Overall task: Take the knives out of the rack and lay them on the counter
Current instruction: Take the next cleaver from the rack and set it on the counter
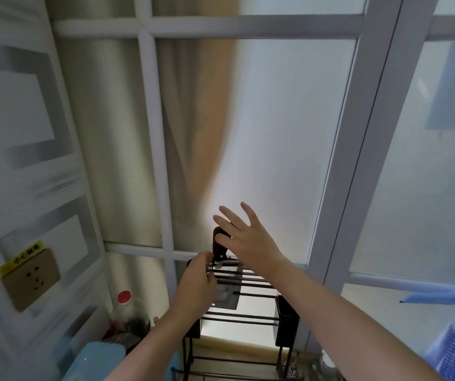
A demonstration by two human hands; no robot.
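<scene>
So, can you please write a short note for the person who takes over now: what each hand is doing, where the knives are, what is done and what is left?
Left hand: closed on the top bars of the black rack, at its left end, it seems to steady it.
Right hand: open, fingers spread, at the dark handle of the knife, not gripping it yet.
That knife stands in the rack, handle up, with its wide blade down between the bars. Whether other knives are in the rack cannot be told.
Done: no knife seen taken out; the counter is out of view.
Left: grip the handle, lift the knife straight up, lay it on the counter.
</scene>
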